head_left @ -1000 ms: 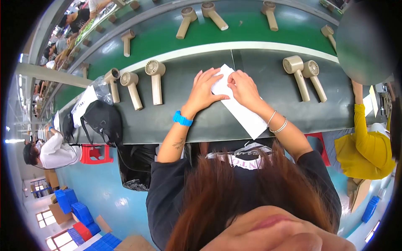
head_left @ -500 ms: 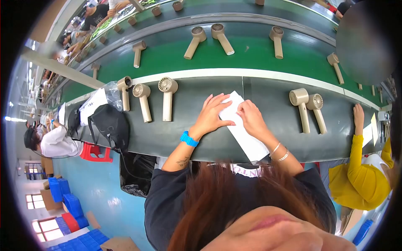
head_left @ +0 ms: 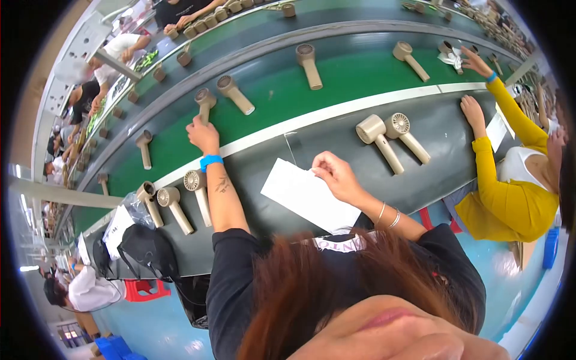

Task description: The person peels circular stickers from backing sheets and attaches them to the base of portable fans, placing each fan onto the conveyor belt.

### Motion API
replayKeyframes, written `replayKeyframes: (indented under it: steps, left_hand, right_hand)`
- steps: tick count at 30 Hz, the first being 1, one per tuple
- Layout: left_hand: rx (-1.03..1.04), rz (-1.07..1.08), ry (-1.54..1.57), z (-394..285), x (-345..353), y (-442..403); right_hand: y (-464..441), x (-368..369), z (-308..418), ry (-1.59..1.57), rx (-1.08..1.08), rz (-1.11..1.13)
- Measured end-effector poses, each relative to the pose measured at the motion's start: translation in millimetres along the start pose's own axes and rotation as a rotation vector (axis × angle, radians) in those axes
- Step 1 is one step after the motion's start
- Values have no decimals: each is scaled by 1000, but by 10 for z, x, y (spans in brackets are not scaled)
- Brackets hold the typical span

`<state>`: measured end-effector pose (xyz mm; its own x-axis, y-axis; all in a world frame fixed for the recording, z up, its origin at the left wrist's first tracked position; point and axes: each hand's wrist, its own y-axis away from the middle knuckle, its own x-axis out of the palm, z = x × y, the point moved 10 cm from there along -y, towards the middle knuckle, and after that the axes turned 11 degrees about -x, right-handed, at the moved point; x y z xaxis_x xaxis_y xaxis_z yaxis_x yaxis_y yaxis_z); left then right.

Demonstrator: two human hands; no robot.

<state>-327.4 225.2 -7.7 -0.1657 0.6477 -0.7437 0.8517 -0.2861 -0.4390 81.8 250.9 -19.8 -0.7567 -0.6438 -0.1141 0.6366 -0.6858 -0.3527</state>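
Observation:
My left hand (head_left: 204, 134) reaches over the green belt, its fingers closed round the handle of a beige handheld fan (head_left: 205, 97). The fan's round grille points away from me. Above the dark work surface, my right hand (head_left: 337, 179) pinches the upper edge of a white sheet of paper (head_left: 303, 197), which lies slanted in front of my chest. Whether it is one sheet or a stack, I cannot tell. Left of the paper stand three more fans, the closest being a beige handheld fan (head_left: 197, 187). Two others, including a beige fan (head_left: 379, 137), lie to the right.
The green conveyor belt (head_left: 270, 117) carries several more fans beyond a white rail (head_left: 336, 110). A black bag (head_left: 147, 249) sits at the left beside a plastic bag. At the right, a co-worker in a yellow sleeve (head_left: 489, 162) reaches toward the belt.
My left hand has left the paper and moved forward and left onto a fan on the belt. My right hand still holds the paper, now turned flatter. The view has swung round.

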Motion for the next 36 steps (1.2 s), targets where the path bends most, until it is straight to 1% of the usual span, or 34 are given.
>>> replayKeyframes:
  steps: [1, 2, 3, 5, 6, 8, 10, 12, 14, 16, 18, 21, 23, 26, 27, 30, 36]
  left_hand:
    - [105, -53, 121, -94, -139, -38]
    - [204, -104, 234, -202, -356, 11]
    - [242, -129, 305, -245, -530, 49]
    - [314, -179, 444, -577, -1117, 226]
    - [291, -142, 500, -676, -1325, 371]
    - [258, -55, 633, -883, -1673, 835]
    - [381, 39, 678, -1030, -1841, 1345]
    - [442, 103, 666, -1170, -2010, 1862]
    - [409, 208, 694, -1215, -2016, 2230]
    - [397, 304, 784, -1252, -1972, 2484]
    - [254, 454, 977, -1187, -1811, 2622]
    - [179, 601, 1091, -1166, -1741, 2763]
    - [165, 706, 1166, -1172, -1743, 2847]
    - [136, 827, 1180, -1178, -1734, 2932]
    - [158, 858, 1180, -1188, -1737, 2952]
    - [97, 959, 1249, -1195, -1703, 3003]
    - [46, 1044, 1267, -1187, -1644, 3046]
  right_hand:
    - [20, -114, -31, -77, 9, -72]
    - [28, -202, 16, -76, 0, -102]
    - [28, -285, 82, -79, -6, -128]
    - [0, -362, 235, -118, -35, -156]
    - [0, -385, 319, -44, -23, -144]
    - [-7, -397, 520, 22, -99, -122]
    - [-20, -411, 777, 108, -143, -102]
    - [42, -396, 866, 130, -167, -83]
    - [102, -403, 995, 88, -181, -101]
    - [204, -417, 1099, 45, -235, -150]
    - [289, -363, 1099, -122, -205, -157]
    - [364, -254, 1178, -205, -200, -125]
    - [403, -215, 1193, -193, -177, -99]
    - [429, -174, 1211, -183, -161, -84]
    - [433, -165, 1222, -169, -158, -78]
    - [451, -123, 1213, -127, -140, -52]
    - [462, -137, 1223, -65, -129, -60]
